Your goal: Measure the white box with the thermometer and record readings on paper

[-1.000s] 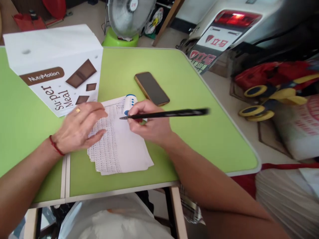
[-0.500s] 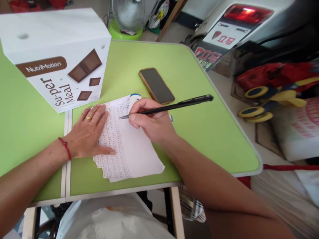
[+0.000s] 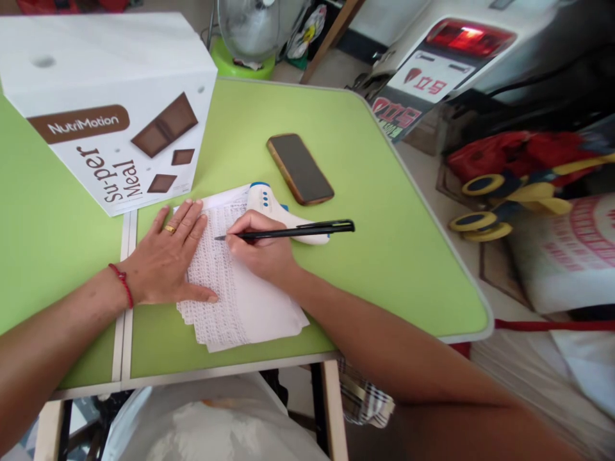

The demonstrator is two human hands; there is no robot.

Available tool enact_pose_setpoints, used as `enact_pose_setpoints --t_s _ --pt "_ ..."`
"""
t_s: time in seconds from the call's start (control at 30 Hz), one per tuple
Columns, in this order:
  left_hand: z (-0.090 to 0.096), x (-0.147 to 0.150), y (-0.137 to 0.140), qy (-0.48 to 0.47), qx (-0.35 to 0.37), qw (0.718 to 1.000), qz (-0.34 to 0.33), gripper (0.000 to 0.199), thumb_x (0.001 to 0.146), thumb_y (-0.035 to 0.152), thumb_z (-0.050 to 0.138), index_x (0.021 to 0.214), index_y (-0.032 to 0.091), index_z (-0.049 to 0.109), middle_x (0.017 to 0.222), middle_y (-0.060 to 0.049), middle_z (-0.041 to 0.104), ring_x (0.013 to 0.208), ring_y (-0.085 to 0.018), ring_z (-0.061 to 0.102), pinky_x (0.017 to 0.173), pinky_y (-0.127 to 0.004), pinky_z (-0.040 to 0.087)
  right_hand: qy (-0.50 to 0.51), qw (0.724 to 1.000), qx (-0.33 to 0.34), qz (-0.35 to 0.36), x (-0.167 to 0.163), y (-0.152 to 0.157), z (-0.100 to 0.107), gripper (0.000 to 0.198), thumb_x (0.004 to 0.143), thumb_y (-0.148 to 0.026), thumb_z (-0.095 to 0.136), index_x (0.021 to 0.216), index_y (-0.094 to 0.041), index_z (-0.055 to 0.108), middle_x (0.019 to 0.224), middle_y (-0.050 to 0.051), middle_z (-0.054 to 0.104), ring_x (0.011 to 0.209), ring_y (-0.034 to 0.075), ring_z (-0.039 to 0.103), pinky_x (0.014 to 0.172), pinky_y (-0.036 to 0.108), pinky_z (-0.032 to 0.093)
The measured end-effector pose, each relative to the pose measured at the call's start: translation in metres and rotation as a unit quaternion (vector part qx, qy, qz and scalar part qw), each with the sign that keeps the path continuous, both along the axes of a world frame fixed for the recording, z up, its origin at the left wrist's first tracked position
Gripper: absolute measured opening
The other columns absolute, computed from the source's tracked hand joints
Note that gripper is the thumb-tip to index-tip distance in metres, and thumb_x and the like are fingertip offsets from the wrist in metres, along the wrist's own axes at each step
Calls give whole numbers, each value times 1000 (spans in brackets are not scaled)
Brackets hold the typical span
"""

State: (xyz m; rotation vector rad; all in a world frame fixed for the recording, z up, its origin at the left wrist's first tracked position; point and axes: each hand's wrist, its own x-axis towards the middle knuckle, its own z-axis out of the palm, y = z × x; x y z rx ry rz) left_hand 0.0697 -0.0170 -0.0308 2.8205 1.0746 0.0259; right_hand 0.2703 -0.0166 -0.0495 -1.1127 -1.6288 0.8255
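Note:
Several sheets of paper (image 3: 269,310) lie fanned on the green table, with rows of small handwriting on their left part and a blank right part. My left hand (image 3: 166,262) rests flat on their left edge, fingers spread, a ring on one finger and a red cord at the wrist. A black pen (image 3: 307,229) is pinched in my right hand (image 3: 264,250), its tip at the written rows. Partly behind that hand lies a white and blue handheld device (image 3: 262,198), perhaps an infrared thermometer. Beyond it is a phone (image 3: 301,168) with a dark screen.
A large white NutriMotion box (image 3: 110,128) stands at the left of the green table (image 3: 394,256). Off the table's right side are a vehicle's red tail light (image 3: 471,38), yellow and blue wheeled parts (image 3: 509,198) and a printed sack (image 3: 576,250). A fan (image 3: 247,32) stands behind.
My right hand has moved left and slightly down with the pen, bringing its tip onto the written rows and uncovering more of the white device. My left hand stays flat on the paper.

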Motion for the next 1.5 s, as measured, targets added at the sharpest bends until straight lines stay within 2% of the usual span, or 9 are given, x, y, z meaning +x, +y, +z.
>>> enact_pose_setpoints --t_s 0.47,0.97,1.17,1.5 --pt "-1 1 -1 8 7 1000 -3 118 77 86 38 149 -6 19 156 -31 10 147 -42 10 116 -58 8 -56 997 46 35 1 -1 0 12 72 -13 57 64 -20 55 55 -6 54 51 9 46 51 24 38" --pt "-1 1 -1 8 5 1000 1 119 77 85 41 149 -7 19 156 -31 11 147 -43 10 117 -59 8 -62 997 34 44 2 -2 1 11 71 -13 55 63 -20 53 56 -6 54 52 8 45 52 25 38" --pt "-1 1 -1 6 5 1000 2 119 77 86 40 149 -7 20 156 -31 12 147 -43 11 117 -58 8 -47 998 36 16 0 -1 1 12 70 -12 55 62 -20 52 55 -6 54 50 8 44 50 24 37" --pt "0 1 -1 -7 -3 1000 3 118 76 84 45 148 -6 22 156 -31 13 147 -43 11 117 -60 10 -58 998 7 22 1 -1 1 10 69 -15 54 62 -21 52 54 -6 54 50 9 44 51 25 38"
